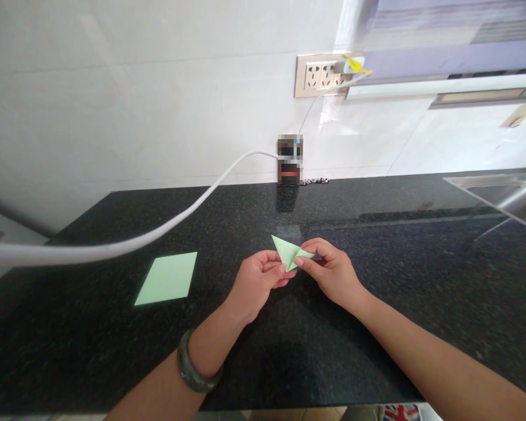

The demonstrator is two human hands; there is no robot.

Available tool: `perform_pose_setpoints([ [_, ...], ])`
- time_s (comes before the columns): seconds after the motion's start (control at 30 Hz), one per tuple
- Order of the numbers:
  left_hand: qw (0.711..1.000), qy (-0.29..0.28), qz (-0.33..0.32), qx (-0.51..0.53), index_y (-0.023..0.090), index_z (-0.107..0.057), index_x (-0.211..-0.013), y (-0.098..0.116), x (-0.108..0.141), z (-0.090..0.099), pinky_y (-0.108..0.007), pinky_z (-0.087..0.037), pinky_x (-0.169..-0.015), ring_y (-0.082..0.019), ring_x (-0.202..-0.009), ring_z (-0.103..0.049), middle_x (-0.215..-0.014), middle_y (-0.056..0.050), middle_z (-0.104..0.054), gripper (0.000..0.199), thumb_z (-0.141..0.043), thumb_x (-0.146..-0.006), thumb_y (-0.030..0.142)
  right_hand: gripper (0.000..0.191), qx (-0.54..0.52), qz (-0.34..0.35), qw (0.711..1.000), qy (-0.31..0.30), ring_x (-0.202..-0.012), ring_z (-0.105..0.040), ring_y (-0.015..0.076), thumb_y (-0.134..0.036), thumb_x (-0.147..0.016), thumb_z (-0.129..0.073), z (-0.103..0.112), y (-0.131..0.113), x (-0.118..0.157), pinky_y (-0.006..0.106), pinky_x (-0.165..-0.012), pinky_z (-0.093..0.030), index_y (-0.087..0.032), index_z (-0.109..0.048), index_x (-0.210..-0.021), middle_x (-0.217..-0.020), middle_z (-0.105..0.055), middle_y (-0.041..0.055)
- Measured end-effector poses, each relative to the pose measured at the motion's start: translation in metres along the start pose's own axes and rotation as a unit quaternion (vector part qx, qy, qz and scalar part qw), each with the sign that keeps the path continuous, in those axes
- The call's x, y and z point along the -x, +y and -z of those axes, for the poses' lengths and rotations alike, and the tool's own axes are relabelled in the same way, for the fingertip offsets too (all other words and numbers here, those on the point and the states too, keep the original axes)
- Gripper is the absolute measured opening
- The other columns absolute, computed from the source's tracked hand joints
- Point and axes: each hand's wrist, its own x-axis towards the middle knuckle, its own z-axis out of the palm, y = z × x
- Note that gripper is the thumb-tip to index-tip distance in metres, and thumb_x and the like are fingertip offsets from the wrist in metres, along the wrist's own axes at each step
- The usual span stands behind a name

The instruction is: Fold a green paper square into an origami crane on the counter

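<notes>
A folded piece of light green paper point(287, 251) is held up between both hands above the dark countertop point(228, 356). It has pointed corners, one at the upper left and one at the right, with a crease between them. My left hand point(260, 283) pinches its lower left part between thumb and fingers. My right hand point(333, 269) grips the right-hand flap between thumb and forefinger. Some of the paper is hidden behind the fingertips. Left of my hands, a flat light green sheet point(169, 278) lies on the countertop.
A white cable point(175, 219) crosses the left side to a phone-like device point(290, 164), partly pixelated, leaning on the wall. A wall socket point(319, 76) holds a plug with a yellow tag. At the right edge is a metal sink point(517, 196).
</notes>
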Motion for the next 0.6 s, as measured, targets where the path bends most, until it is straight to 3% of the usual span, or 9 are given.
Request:
perform_pose_setpoints([
  [0.27, 1.000, 0.005, 0.008, 0.001, 0.012, -0.060, -0.088, -0.0003, 0.0004, -0.0018, -0.025, -0.049, -0.066, -0.018, -0.076, -0.065, -0.083, -0.009, -0.068, 0.022, -0.065, -0.067, 0.021, 0.013, -0.028, -0.053, 0.998, 0.016, -0.066, -0.052, 0.0146, -0.030, -0.074, -0.059, -0.0033, -0.0004, 0.0009, 0.027, -0.058, -0.043, -0.018, -0.057, -0.072, -0.071, -0.056, 0.0025],
  [0.6, 0.999, -0.012, 0.000, -0.035, 0.012, -0.059, -0.088, -0.0023, 0.0001, -0.0021, -0.025, -0.048, -0.065, -0.017, -0.073, -0.065, -0.081, -0.009, -0.068, 0.023, -0.065, -0.069, 0.024, 0.010, -0.014, -0.034, 0.999, 0.018, -0.068, -0.054, 0.0151, -0.027, -0.073, -0.060, -0.0029, -0.0017, 0.0006, 0.029, -0.063, -0.043, -0.018, -0.059, -0.070, -0.073, -0.057, 0.0030],
])
